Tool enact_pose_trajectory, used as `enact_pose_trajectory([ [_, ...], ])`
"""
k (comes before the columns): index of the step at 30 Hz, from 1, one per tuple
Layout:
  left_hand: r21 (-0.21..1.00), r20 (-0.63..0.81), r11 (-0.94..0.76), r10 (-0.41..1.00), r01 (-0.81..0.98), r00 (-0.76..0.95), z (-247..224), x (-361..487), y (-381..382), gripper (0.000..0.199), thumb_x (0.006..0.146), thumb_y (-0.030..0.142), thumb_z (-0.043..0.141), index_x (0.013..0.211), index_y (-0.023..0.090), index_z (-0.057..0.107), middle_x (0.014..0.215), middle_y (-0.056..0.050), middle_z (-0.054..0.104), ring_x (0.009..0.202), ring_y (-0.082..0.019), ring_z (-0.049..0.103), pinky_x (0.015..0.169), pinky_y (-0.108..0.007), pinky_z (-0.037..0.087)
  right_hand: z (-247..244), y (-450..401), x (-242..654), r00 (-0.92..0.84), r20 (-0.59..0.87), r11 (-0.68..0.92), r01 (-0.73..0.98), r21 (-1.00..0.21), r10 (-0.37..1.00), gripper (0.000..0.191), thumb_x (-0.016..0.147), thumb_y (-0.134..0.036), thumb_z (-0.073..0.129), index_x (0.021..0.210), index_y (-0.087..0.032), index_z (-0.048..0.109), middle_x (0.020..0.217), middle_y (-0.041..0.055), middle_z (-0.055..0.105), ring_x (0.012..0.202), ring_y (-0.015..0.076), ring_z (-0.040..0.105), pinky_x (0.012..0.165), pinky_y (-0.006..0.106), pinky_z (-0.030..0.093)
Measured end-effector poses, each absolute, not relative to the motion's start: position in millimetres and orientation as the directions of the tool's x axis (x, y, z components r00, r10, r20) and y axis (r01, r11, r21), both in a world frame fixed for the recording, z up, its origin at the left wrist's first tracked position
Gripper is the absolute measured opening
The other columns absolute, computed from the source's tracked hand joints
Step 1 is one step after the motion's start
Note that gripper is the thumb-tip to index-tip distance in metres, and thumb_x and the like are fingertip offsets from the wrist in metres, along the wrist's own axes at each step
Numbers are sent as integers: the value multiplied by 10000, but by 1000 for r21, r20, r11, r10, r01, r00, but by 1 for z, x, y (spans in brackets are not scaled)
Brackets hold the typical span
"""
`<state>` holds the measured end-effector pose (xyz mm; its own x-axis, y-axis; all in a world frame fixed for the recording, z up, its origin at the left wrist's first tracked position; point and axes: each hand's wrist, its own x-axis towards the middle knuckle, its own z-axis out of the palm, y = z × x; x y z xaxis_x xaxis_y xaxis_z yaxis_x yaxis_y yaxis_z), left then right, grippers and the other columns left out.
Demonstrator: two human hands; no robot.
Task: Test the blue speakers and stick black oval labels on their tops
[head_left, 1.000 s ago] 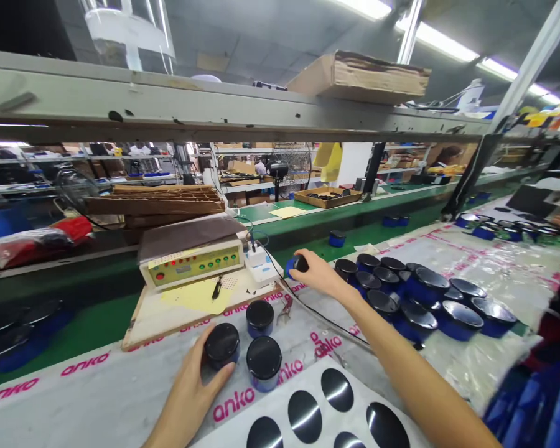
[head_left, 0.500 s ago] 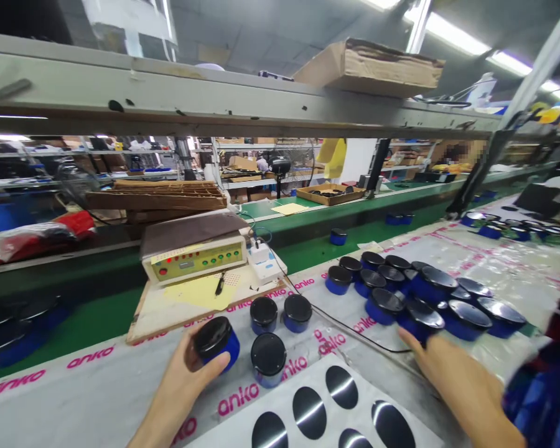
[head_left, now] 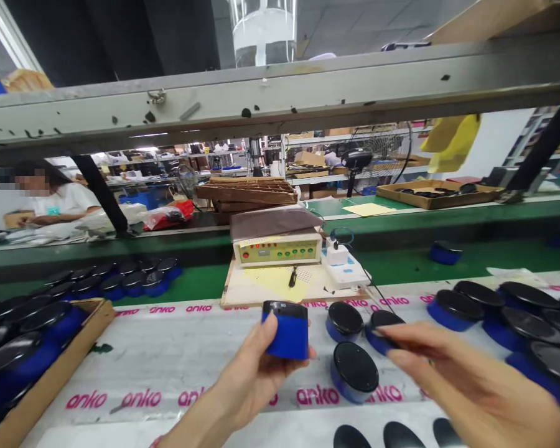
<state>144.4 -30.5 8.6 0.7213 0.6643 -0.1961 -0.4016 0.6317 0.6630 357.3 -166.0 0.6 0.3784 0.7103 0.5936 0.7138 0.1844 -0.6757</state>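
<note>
My left hand is closed around a round blue container with a black top, held up and tilted so its blue side faces me. My right hand has thumb and forefinger pinched together, and whether a thin dark piece sits between them I cannot make out. Just behind those fingertips is another black-topped blue container, partly covered by them. Two more stand between my hands, a rear one and a front one. Black oval stickers on a white sheet show at the bottom edge.
Many such containers crowd the right side and a cardboard box at left. Behind stand a control unit with lit buttons and a white power adapter with a cable. A shelf beam crosses overhead. A person sits at far left.
My view has swung left, bringing the cardboard box and a person into sight. My left hand has tilted its container. My right hand has left the right-hand cluster and come closer to the left hand.
</note>
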Motion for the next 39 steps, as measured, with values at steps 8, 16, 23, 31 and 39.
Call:
enact_pose_trajectory([
  [8, 614, -172, 718, 526, -327, 833, 9, 145, -28, 383, 809, 355, 670, 1068, 75, 640, 1003, -137, 689, 861, -202, 669, 751, -292, 556, 6, -128, 309, 250, 600, 345, 627, -698, 760, 60, 876, -282, 591, 911, -306, 633, 841, -18, 668, 724, 147, 651, 588, 195, 535],
  [16, 677, -222, 692, 515, -249, 828, -2, 150, -31, 512, 837, 526, 589, 1157, 125, 578, 986, -124, 672, 813, -228, 680, 618, -254, 536, 1, -128, 308, 145, 648, 410, 665, -623, 748, 127, 895, -197, 545, 963, -297, 584, 789, -6, 623, 700, 151, 606, 583, 238, 512],
  [23, 755, -321, 629, 602, -186, 731, -2, 151, -38, 561, 717, 518, 732, 1150, 193, 585, 1052, -81, 633, 880, -199, 624, 687, -284, 528, 2, -131, 311, 68, 706, 449, 728, -518, 705, 136, 892, -123, 527, 964, -230, 569, 784, 10, 607, 717, 151, 572, 605, 261, 491],
  [31, 1000, 8, -14, 785, 4, 619, -3, 151, -48, 622, 732, 603, 668, 1174, 204, 488, 959, -38, 606, 892, -196, 560, 832, -299, 450, -11, -137, 306, -53, 798, 380, 897, -226, 600, 183, 857, -42, 525, 985, -163, 574, 787, 37, 597, 736, 173, 547, 781, 354, 433],
  [39, 284, 733, -937, 348, 202, 584, -3, 142, -44, 659, 834, 435, 633, 1387, 185, 376, 1106, -98, 381, 1119, -254, 465, 963, -362, 462, -20, -128, 309, 13, 679, 411, 787, -460, 734, 200, 939, -129, 402, 1058, -234, 523, 824, 9, 617, 786, 132, 633, 661, 169, 510],
])
